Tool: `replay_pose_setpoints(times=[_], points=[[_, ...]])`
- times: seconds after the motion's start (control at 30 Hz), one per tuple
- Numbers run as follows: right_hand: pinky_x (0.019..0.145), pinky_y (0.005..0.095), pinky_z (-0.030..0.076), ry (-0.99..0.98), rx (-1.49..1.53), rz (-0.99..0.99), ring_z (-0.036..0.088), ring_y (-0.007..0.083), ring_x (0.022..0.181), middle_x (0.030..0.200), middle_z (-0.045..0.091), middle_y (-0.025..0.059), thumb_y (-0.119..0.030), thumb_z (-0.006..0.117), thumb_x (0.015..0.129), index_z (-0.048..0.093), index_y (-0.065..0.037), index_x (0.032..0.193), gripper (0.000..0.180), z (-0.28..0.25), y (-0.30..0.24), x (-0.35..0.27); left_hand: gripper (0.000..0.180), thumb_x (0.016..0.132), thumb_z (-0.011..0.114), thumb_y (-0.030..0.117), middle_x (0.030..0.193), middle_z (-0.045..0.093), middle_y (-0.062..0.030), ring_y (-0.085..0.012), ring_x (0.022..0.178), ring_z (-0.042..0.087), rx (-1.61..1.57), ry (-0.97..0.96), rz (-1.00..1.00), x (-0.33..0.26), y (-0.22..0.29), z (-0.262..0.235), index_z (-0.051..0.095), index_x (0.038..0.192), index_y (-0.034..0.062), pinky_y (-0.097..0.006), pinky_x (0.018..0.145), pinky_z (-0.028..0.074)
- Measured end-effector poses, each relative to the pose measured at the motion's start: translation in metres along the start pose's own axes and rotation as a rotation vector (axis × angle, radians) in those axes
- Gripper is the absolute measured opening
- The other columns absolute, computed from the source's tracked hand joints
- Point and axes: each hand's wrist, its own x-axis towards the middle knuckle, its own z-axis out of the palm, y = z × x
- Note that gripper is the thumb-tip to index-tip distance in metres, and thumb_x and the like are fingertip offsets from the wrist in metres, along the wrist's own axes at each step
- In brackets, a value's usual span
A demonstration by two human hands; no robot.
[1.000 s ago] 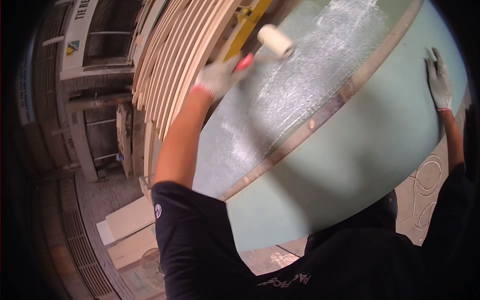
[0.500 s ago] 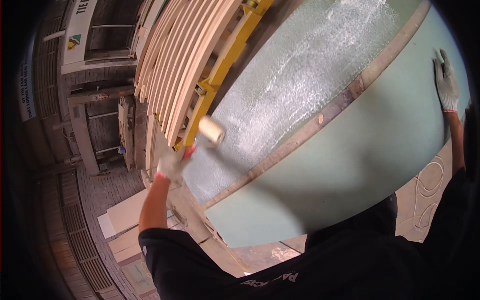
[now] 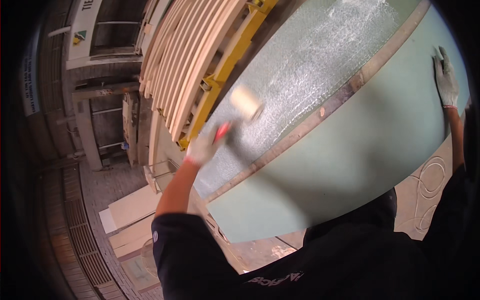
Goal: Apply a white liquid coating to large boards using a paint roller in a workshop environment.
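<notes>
**Left hand [image 3: 200, 149] holds a roller [image 3: 246, 103] over a whitish, shiny surface [image 3: 320, 60]**

The left hand, in a pale glove, is closed around the red handle [image 3: 222, 132] of the roller. The picture is a little blurred there. The cream sleeve of the roller is over the lower part of the whitish surface, beside its left edge; I cannot tell if it is touching. The right hand [image 3: 446, 82], also gloved, holds no object. It lies rather flat, with the fingers stretched, on the far right part of a smooth pale green panel [image 3: 325, 175].

Between the whitish surface and the green panel runs a narrow brownish strip [image 3: 300, 130], which goes in diagonal and has dark stains. To the left of the whitish surface there is a yellow metal frame [image 3: 225, 70], and beside it many long wooden slats [image 3: 185, 55] stand in a row. Flat boards [image 3: 132, 207] lie at the lower left. The person wears a dark shirt [image 3: 330, 265].
</notes>
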Motion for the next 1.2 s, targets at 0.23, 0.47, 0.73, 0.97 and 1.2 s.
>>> replay_pose_setpoints(times=[0.23, 0.47, 0.73, 0.97, 1.2], points=[[0.105, 0.0379, 0.050, -0.113, 0.016, 0.105, 0.063, 0.0333, 0.126, 0.143, 0.061, 0.0186, -0.032, 0.054, 0.108, 0.048, -0.011, 0.153, 0.049, 0.001, -0.030, -0.004, 0.054, 0.095, 0.067, 0.048, 0.093, 0.073, -0.0189, -0.0414, 0.081, 0.072, -0.121, -0.195, -0.153, -0.173, -0.139, 0.059, 0.058, 0.138, 0.0170, -0.052, 0.070, 0.056], [0.107, 0.0365, 0.048, -0.110, -0.032, 0.095, 0.061, 0.0307, 0.130, 0.146, 0.059, 0.0150, -0.037, 0.053, 0.108, 0.051, -0.011, 0.151, 0.050, -0.013, -0.048, 0.000, 0.064, 0.102, 0.058, 0.048, 0.104, 0.073, -0.0246, -0.0418, 0.092, 0.074, -0.021, 0.047, -0.006, 0.116, 0.130, -0.079, 0.046, 0.151, 0.0082, -0.049, 0.079, 0.059], [0.107, 0.0362, 0.048, -0.170, 0.015, 0.158, 0.061, 0.0291, 0.130, 0.146, 0.060, 0.0147, -0.039, 0.052, 0.108, 0.048, -0.013, 0.153, 0.052, -0.010, -0.036, -0.003, 0.052, 0.102, 0.056, 0.048, 0.109, 0.071, -0.0276, -0.0437, 0.102, 0.070, -0.136, -0.039, 0.009, 0.113, 0.154, -0.097, 0.052, 0.141, 0.0134, -0.053, 0.085, 0.055], [0.104, 0.0387, 0.050, -0.159, -0.051, 0.101, 0.061, 0.0308, 0.129, 0.144, 0.061, 0.0142, -0.040, 0.053, 0.107, 0.050, -0.016, 0.152, 0.051, -0.007, -0.037, -0.005, 0.061, 0.098, 0.063, 0.048, 0.086, 0.072, -0.0203, -0.0402, 0.076, 0.072, 0.206, -0.318, 0.039, -0.160, -0.041, -0.007, 0.048, 0.148, 0.0156, -0.052, 0.063, 0.056], [0.082, 0.0498, 0.056, -0.006, 0.003, -0.002, 0.071, 0.0412, 0.093, 0.100, 0.073, 0.0224, -0.028, 0.058, 0.092, 0.064, -0.003, 0.112, 0.033, -0.052, -0.094, 0.004, 0.063, 0.102, 0.055, 0.052, 0.085, 0.072, -0.0219, -0.0396, 0.077, 0.073, 0.153, -0.006, 0.097, 0.048, 0.126, -0.064, 0.045, 0.151, 0.0126, -0.052, 0.067, 0.055]])
